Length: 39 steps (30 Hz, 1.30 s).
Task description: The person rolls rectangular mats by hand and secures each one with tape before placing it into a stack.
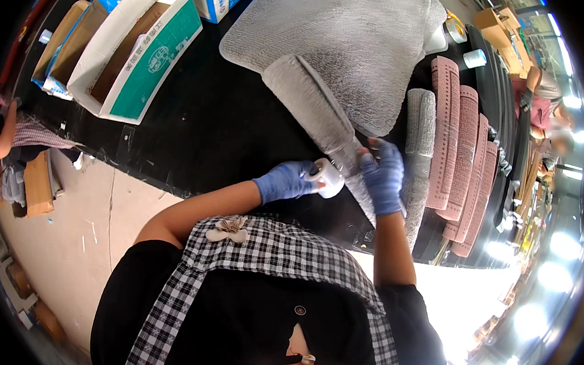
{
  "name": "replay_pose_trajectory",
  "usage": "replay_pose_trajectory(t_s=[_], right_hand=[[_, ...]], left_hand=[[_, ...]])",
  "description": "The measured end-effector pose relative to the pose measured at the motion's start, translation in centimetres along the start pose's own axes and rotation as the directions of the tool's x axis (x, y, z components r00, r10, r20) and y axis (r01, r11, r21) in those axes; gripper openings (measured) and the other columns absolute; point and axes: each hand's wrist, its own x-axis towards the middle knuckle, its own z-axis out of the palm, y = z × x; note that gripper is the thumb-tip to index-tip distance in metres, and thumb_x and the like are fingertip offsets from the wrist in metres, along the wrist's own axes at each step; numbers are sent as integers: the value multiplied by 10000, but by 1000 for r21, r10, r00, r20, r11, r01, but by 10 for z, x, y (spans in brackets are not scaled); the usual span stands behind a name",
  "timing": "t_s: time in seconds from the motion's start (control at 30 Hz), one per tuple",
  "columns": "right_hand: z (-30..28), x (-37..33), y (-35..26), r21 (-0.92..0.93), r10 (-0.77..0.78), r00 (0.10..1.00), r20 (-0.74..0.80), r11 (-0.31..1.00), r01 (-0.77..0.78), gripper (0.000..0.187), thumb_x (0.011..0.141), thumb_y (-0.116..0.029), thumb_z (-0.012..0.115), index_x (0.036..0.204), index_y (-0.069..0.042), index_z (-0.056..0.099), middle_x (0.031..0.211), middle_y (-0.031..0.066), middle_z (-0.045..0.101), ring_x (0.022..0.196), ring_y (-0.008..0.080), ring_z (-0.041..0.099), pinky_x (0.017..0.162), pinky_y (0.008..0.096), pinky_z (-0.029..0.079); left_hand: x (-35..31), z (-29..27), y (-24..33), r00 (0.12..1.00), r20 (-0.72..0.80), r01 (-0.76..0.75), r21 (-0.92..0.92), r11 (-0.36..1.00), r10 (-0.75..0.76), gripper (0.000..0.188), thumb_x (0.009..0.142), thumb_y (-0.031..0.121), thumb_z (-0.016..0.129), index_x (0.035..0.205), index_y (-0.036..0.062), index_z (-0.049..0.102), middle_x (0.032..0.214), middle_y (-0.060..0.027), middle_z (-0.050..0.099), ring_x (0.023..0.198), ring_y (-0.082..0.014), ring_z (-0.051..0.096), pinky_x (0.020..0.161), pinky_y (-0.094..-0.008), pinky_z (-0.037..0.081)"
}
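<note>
My left hand (285,182), in a blue glove with bare fingertips, is closed around a roll of clear tape (331,178). A long grey plush mat, rolled up (307,103), lies slantwise in front of me with its near end beside the tape. My right hand (384,178), gloved the same way, is closed on the near part of this rolled mat, fingers curled at its right side. Whether a strip of tape runs between the hands cannot be made out. Beyond lies a wide grey plush mat (342,36), spread flat under the roll's far end.
Right of my right hand stand a finished grey roll (421,126) and several pink rolled mats (444,131). Open cardboard boxes (153,76) are at the far left of the black table (229,123). A tape roll (456,30) and a white spool (474,58) sit far right. Other people work at both sides.
</note>
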Motion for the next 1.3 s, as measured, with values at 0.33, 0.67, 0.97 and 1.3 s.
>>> replay_pose_trajectory(t_s=[0.33,0.67,0.97,1.3], right_hand=[[29,0,-18,-294,116,973,200,954,-53,1064,810,-701,652,1571,-59,278,1592,179,328,1513,348,238,1234,549,111],[10,6,-34,-470,131,982,135,881,-53,921,686,-423,855,1444,-94,450,1249,157,614,1157,335,607,1005,467,466],[-143,-29,15,167,365,906,-216,928,-334,760,672,-87,910,1332,-42,536,1197,157,676,1054,256,670,912,353,555],[-109,21,66,-303,79,937,-340,934,-188,815,746,-390,821,1444,-159,468,1454,149,480,1317,369,480,1107,554,381]], left_hand=[[25,0,-18,904,-89,-400,-527,750,419,475,913,352,779,1232,36,624,1176,-62,676,1086,-160,637,940,-310,520],[-46,-60,58,739,-453,-626,-189,757,498,450,744,292,886,1010,49,616,1111,-108,641,1007,-238,634,846,-362,534],[-113,-205,-17,190,-692,332,712,618,696,584,667,202,868,1150,101,556,1217,-187,559,1117,-387,576,984,-496,470],[12,-218,48,607,-292,381,923,52,739,514,881,121,577,1390,193,561,1447,-143,531,1321,-337,510,1111,-507,387]])
